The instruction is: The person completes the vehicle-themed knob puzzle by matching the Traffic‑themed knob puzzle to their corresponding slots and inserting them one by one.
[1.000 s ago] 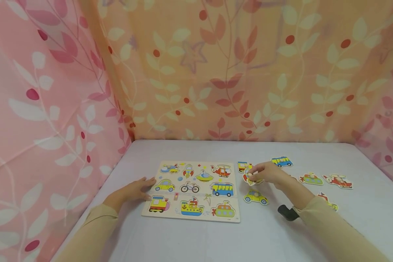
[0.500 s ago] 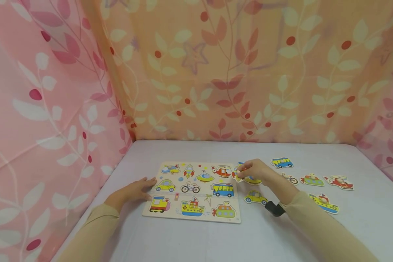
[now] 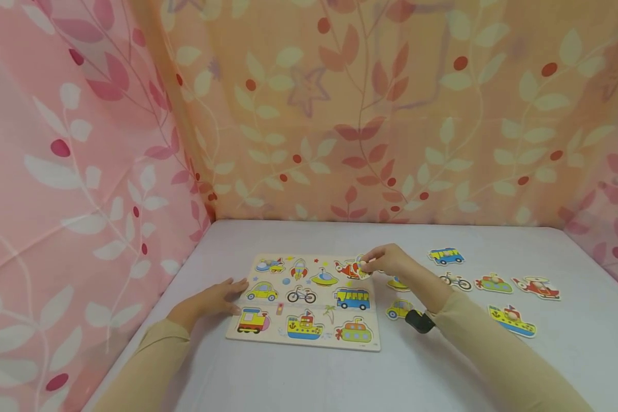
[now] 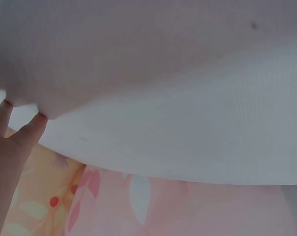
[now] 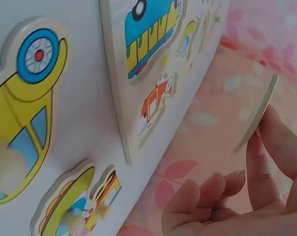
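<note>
Wooden puzzle piece [image 5: 256,114], one, picture mostly hidden: pinched between thumb and finger of the right hand [image 3: 389,261], raised off the board [image 3: 316,309] near its red helicopter recess [image 3: 346,269]. Left hand [image 3: 218,298], one, fingers loosely extended at the board's left edge, gripping nothing I can see from here. For clean seating, I would match outline to recess, then lower it level, board steadied

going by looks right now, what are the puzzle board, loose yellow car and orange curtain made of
Puzzle board: likely wood or fibreboard, smooth printed face, tan edge. Loose yellow car: likely the same, smooth print, pale edge; its plain knob looks wooden. Orange curtain: probably thin matte fabric; outlines seem to show through.
</note>
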Demonstrator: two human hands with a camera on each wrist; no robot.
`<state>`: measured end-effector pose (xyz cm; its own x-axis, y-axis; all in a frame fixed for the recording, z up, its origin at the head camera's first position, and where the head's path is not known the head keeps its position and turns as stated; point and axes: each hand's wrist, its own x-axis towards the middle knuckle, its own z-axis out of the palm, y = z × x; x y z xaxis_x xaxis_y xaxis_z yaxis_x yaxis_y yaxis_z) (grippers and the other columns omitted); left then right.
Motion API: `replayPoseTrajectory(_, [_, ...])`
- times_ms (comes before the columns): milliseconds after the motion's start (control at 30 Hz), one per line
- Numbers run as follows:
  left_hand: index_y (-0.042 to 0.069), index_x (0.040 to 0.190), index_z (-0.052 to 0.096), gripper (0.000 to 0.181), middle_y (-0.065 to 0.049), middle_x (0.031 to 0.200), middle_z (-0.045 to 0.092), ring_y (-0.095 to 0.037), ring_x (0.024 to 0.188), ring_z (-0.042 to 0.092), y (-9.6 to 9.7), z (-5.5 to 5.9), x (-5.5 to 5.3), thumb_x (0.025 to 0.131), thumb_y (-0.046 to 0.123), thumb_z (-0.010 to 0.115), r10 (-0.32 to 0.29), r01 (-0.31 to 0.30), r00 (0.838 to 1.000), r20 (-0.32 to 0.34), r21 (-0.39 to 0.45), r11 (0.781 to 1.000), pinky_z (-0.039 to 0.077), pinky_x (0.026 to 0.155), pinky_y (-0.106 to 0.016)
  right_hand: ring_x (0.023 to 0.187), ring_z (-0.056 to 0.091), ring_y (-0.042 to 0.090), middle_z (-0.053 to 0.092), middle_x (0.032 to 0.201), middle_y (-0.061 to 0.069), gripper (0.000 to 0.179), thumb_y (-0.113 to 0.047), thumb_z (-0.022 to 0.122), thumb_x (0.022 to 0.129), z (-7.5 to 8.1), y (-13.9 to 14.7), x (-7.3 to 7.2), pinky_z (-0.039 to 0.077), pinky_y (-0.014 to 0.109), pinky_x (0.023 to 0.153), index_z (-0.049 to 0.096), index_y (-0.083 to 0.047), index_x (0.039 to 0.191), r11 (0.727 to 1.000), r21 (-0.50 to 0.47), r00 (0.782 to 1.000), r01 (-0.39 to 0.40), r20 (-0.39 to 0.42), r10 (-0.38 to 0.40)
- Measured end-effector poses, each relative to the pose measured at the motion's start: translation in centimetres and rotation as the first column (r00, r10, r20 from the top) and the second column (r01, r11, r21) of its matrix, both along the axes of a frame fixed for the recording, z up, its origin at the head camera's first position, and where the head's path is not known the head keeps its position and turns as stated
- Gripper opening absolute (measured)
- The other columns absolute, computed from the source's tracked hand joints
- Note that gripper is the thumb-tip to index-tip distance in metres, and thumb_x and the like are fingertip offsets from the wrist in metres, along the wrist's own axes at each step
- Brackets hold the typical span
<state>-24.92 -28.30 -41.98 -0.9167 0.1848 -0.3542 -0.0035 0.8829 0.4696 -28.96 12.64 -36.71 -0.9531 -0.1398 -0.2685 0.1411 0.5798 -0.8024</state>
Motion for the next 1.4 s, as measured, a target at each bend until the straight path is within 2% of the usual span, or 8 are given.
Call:
replayPoseTrajectory(400, [0.010,0.149,0.039,0.078,-0.025,0.155,0.023,-0.048,0.142,0.014,-0.3,-0.1,0.2,0.082,0.022,0.077,-0.056,0.057,0.997,-0.045,0.015,0.998,0.014,0.110,-0.066,0.117,0.049,0.031,0.066,0.107,0.011,0.020,-0.012,0.076,0.084,-1.1,-3.2,-0.6,0.039,0.055,0.103,0.072,-0.003,0.102,0.996,-0.091,1.000,0.010,0.003,-0.010])
replayPoseTrajectory(633, [0.015,0.150,0.037,0.080,-0.027,0.156,0.019,-0.049,0.142,0.013,-0.4,-0.1,0.2,0.082,0.026,0.077,-0.022,0.022,0.999,-0.027,0.009,1.000,0.014,0.109,-0.068,0.102,0.055,0.027,0.067,0.098,0.011,0.018,-0.008,0.075,0.085,-1.5,-5.4,-1.0,0.044,0.043,0.095,0.072,-0.002,0.101,0.988,-0.153,0.999,0.026,0.042,-0.019])
replayPoseTrajectory(800, [0.011,0.149,0.039,0.079,-0.025,0.155,0.024,-0.047,0.142,0.014,-0.3,-0.1,0.1,0.081,0.024,0.078,-0.056,0.056,0.998,-0.041,0.018,0.998,0.014,0.109,-0.067,0.100,0.057,0.024,0.069,0.090,0.006,0.019,-0.009,0.075,0.085,-1.5,-6.7,-1.3,0.042,0.044,0.097,0.072,-0.003,0.102,0.989,-0.151,0.999,0.003,0.035,0.002])
replayPoseTrajectory(900, [0.009,0.148,0.040,0.078,-0.026,0.155,0.025,-0.048,0.142,0.014,-0.3,0.0,0.1,0.081,0.022,0.078,-0.063,0.064,0.997,-0.047,0.022,0.998,0.014,0.109,-0.067,0.094,0.058,0.023,0.070,0.083,0.004,0.019,-0.010,0.075,0.085,-1.8,-7.4,-1.6,0.043,0.042,0.091,0.072,-0.002,0.102,0.987,-0.160,1.000,-0.015,0.016,0.018])
replayPoseTrajectory(1000, [0.012,0.149,0.039,0.077,-0.026,0.155,0.022,-0.047,0.143,0.014,-0.3,0.0,0.1,0.082,0.022,0.077,-0.048,0.049,0.998,-0.040,0.023,0.999,0.014,0.109,-0.067,0.089,0.056,0.024,0.070,0.082,0.005,0.021,-0.010,0.075,0.085,-1.9,-8.0,-1.9,0.042,0.036,0.077,0.072,-0.002,0.104,0.984,-0.180,0.999,-0.008,0.030,0.014])
replayPoseTrajectory(1167, [0.015,0.150,0.038,0.077,-0.023,0.157,0.022,-0.045,0.143,0.013,-0.1,0.1,0.1,0.083,0.023,0.076,-0.039,0.040,0.999,-0.028,0.018,0.999,0.014,0.111,-0.065,0.077,0.048,0.021,0.071,0.086,0.008,0.022,-0.007,0.076,0.083,-2.1,-9.0,-2.2,0.030,0.029,0.058,0.072,-0.002,0.104,0.980,-0.194,0.996,0.046,0.090,-0.029])
replayPoseTrajectory(1267, [0.014,0.149,0.039,0.076,-0.021,0.157,0.024,-0.045,0.144,0.013,-0.1,0.1,0.1,0.084,0.021,0.076,-0.056,0.057,0.998,-0.033,0.017,0.998,0.014,0.111,-0.065,0.070,0.044,0.018,0.070,0.084,0.008,0.021,-0.006,0.077,0.083,-2.4,-9.5,-2.3,0.026,0.028,0.054,0.072,-0.002,0.102,0.978,-0.197,0.994,0.068,0.095,-0.050])
replayPoseTrajectory(1400, [0.013,0.150,0.038,0.076,-0.021,0.156,0.024,-0.045,0.144,0.013,-0.1,0.1,0.1,0.084,0.022,0.076,-0.058,0.058,0.998,-0.030,0.010,0.998,0.014,0.111,-0.065,0.061,0.042,0.013,0.070,0.083,0.009,0.020,-0.003,0.076,0.083,-2.9,-10.2,-2.5,0.031,0.026,0.055,0.071,0.000,0.102,0.972,-0.226,0.995,0.063,0.094,-0.043])
